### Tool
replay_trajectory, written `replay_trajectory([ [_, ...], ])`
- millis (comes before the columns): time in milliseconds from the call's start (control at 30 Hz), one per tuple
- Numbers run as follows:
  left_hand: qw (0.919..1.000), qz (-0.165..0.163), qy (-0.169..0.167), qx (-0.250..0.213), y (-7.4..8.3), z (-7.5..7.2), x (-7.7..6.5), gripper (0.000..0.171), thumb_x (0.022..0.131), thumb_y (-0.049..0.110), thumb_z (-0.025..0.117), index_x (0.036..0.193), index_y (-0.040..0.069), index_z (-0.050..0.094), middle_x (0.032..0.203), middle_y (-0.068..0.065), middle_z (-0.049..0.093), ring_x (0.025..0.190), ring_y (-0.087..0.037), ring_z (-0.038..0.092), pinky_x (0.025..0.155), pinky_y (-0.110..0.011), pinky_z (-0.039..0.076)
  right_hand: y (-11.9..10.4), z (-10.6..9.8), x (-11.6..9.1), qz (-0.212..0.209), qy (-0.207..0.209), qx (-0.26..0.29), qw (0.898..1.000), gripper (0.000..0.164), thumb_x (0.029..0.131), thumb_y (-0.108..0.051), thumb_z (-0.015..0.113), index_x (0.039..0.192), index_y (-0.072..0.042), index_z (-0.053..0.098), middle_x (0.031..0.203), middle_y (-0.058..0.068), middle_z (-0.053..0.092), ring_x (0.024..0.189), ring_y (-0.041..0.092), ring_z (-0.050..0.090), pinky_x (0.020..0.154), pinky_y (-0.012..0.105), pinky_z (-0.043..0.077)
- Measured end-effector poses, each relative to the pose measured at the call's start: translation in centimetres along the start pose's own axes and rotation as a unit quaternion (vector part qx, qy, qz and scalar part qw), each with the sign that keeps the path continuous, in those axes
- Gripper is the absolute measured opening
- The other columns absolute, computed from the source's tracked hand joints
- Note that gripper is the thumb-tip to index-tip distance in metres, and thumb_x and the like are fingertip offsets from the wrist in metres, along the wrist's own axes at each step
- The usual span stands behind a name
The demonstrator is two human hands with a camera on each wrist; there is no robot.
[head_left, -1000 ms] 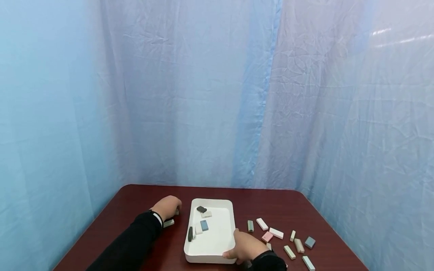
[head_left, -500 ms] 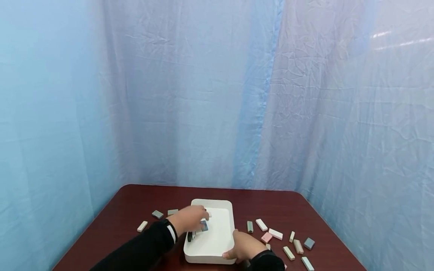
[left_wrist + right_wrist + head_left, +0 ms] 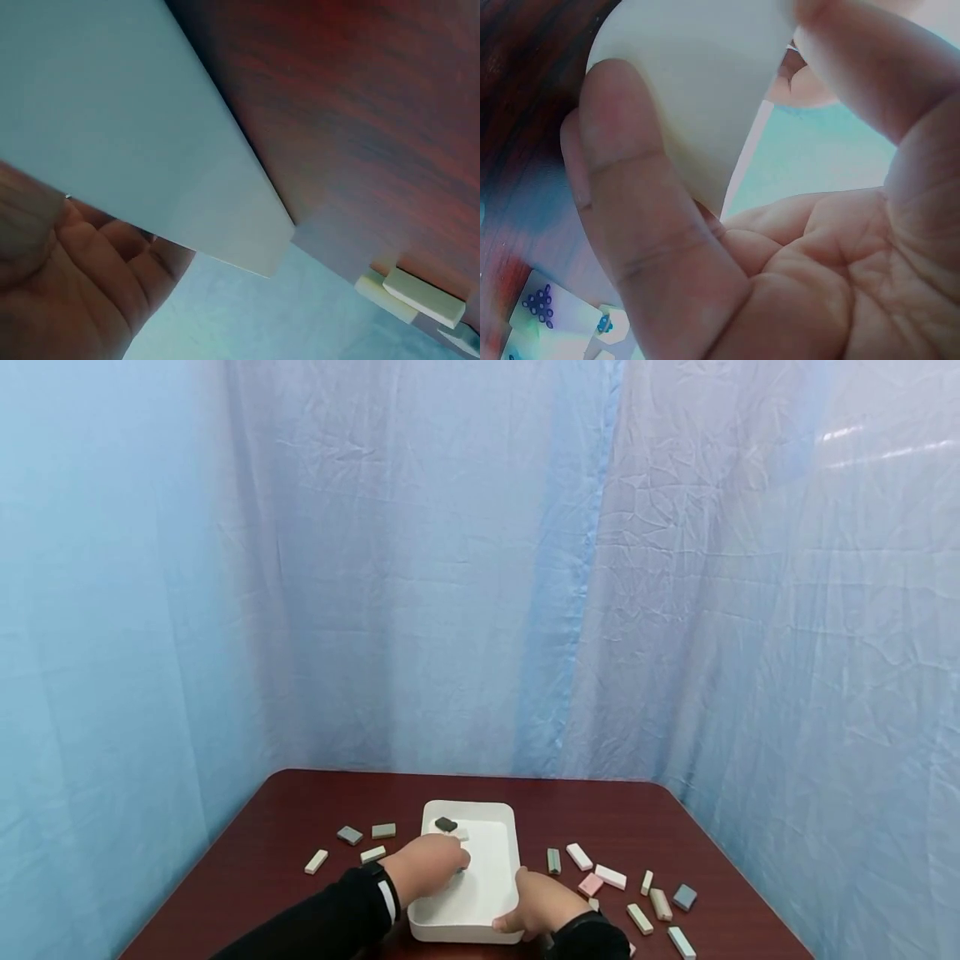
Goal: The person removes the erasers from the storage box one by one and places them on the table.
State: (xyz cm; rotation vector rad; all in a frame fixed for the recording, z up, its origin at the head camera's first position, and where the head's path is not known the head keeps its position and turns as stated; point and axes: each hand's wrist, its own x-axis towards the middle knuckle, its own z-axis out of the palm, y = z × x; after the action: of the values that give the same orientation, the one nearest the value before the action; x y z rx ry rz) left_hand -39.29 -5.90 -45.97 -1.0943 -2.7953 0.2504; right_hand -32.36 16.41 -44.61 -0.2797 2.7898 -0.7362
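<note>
A white rectangular tray [image 3: 498,839] sits at the middle of the table. My left hand [image 3: 427,864] reaches over its left wall, fingers pointing down inside; a bit of a blue tile [image 3: 460,871] shows at the fingertips. I cannot tell whether they pinch it. The left wrist view has curled fingers [image 3: 112,247] behind the tray's wall [image 3: 112,112]. A dark tile [image 3: 446,824] and a pale tile [image 3: 462,834] lie farther back in the tray. My right hand [image 3: 547,902] grips the near right corner, thumb on the front wall; the right wrist view shows fingers [image 3: 622,120] against it.
Left of the tray lie several loose tiles, among them a grey one [image 3: 349,835] and a white one [image 3: 317,862]. More spread to the right, including a pink tile [image 3: 591,884] and a blue-grey tile [image 3: 684,897]. The right wrist view shows a tile with purple dots [image 3: 540,304].
My left hand has moved right, from the tiles left of the tray to inside the tray, exposing those tiles. My right hand stays on the tray's corner.
</note>
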Motion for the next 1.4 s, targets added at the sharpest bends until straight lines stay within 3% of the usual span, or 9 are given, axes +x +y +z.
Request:
replay_trajectory([
  [133,0.9999,0.014,0.004,-0.004,0.3,0.1,-0.2,0.025,0.091,0.010,0.081,0.107,0.029,0.080,0.097,0.011,0.075,0.090,-0.006,0.069,0.082,-0.026,0.057,0.1,0.0,-0.1,-0.007,0.003,-0.003,1.000,0.066,0.088,-0.029,0.090,0.129,0.012,0.059,0.098,0.018,0.069,0.086,0.029,0.066,0.094,0.056,0.054],
  [367,0.9997,-0.013,-0.010,-0.017,0.4,0.0,-0.6,0.013,0.090,0.014,0.081,0.093,0.025,0.076,0.086,0.009,0.067,0.077,-0.006,0.059,0.073,-0.027,0.054,0.1,0.1,-0.1,-0.011,0.006,-0.001,1.000,0.063,0.088,-0.029,0.090,0.126,0.012,0.060,0.087,0.014,0.066,0.077,0.027,0.066,0.091,0.054,0.055],
  [567,0.9914,0.085,-0.007,-0.100,1.2,-0.7,-0.8,0.013,0.084,0.013,0.083,0.092,0.023,0.084,0.089,0.013,0.066,0.077,0.002,0.057,0.073,-0.016,0.050,0.2,0.0,-0.2,-0.009,0.000,-0.008,1.000,0.067,0.088,-0.031,0.089,0.129,0.013,0.059,0.091,0.016,0.068,0.084,0.028,0.067,0.095,0.057,0.054],
  [667,0.9862,0.123,0.008,-0.110,1.8,-0.8,-1.0,0.016,0.084,0.010,0.081,0.092,0.023,0.086,0.090,0.015,0.064,0.079,0.005,0.056,0.074,-0.011,0.048,0.3,-0.1,0.0,-0.010,-0.004,-0.004,1.000,0.069,0.089,-0.032,0.089,0.132,0.013,0.058,0.088,0.015,0.067,0.081,0.027,0.067,0.094,0.057,0.054],
  [900,0.9859,0.131,0.026,-0.101,2.2,-0.3,-1.0,0.015,0.084,0.009,0.081,0.089,0.023,0.084,0.087,0.015,0.063,0.076,0.005,0.053,0.072,-0.010,0.046,0.3,0.1,0.2,-0.014,-0.003,-0.007,1.000,0.070,0.089,-0.031,0.089,0.132,0.013,0.057,0.090,0.016,0.068,0.085,0.028,0.068,0.095,0.057,0.054],
  [1000,0.9844,0.119,0.029,-0.127,2.0,-0.1,-1.1,0.015,0.083,0.009,0.081,0.090,0.022,0.083,0.088,0.015,0.064,0.077,0.005,0.053,0.073,-0.012,0.047,0.4,0.2,0.1,-0.013,-0.004,-0.012,1.000,0.065,0.088,-0.032,0.089,0.128,0.011,0.059,0.082,0.013,0.067,0.082,0.028,0.068,0.094,0.057,0.055],
  [1133,0.9822,0.082,0.057,-0.159,1.1,-0.8,-1.4,0.017,0.083,0.009,0.079,0.096,0.020,0.083,0.092,0.013,0.068,0.083,0.001,0.059,0.078,-0.017,0.051,0.3,0.1,0.1,-0.008,-0.004,-0.008,1.000,0.058,0.088,-0.031,0.090,0.121,0.008,0.062,0.080,0.011,0.065,0.077,0.027,0.067,0.089,0.054,0.055],
  [1300,0.9806,-0.036,0.077,-0.177,-1.1,-2.3,-2.5,0.015,0.091,0.010,0.077,0.102,0.017,0.084,0.096,0.006,0.069,0.092,-0.010,0.064,0.080,-0.028,0.056,0.1,0.2,0.2,0.009,-0.005,0.005,1.000,0.061,0.087,-0.029,0.090,0.125,0.010,0.061,0.091,0.015,0.066,0.081,0.028,0.066,0.089,0.054,0.054],
  [1400,0.9774,-0.122,0.075,-0.156,-2.9,-2.7,-3.3,0.009,0.092,0.007,0.076,0.087,0.015,0.079,0.083,0.004,0.064,0.079,-0.013,0.057,0.071,-0.031,0.051,0.0,0.2,0.3,0.015,-0.004,0.008,1.000,0.064,0.087,-0.028,0.090,0.129,0.011,0.060,0.100,0.020,0.067,0.086,0.030,0.066,0.093,0.056,0.053],
])
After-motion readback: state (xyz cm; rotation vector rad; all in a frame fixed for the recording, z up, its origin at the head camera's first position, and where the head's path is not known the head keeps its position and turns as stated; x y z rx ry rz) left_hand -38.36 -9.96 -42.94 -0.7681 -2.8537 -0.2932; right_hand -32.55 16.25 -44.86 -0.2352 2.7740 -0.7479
